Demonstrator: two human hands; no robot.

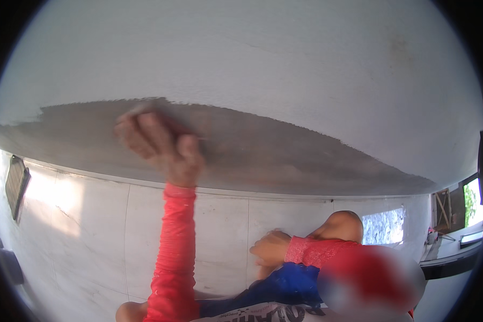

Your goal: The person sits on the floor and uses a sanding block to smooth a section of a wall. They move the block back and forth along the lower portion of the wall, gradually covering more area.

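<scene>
Against the dark grey band [284,155] low on the white wall [241,59], the left hand [158,145] appears wrapped around a dark reddish block [178,126]; blur hides its exact kind. Below the band, the right hand [271,249] lies loosely curled near a bent knee [344,224]; whether it grips anything, I cannot tell. Flat contact and steady pressure, with overlapping strokes along the band, would likely keep the surface even. Also below the band, a white shirt [284,314] bears bold dark lettering, partly cut off; no label is legible on the block.
</scene>
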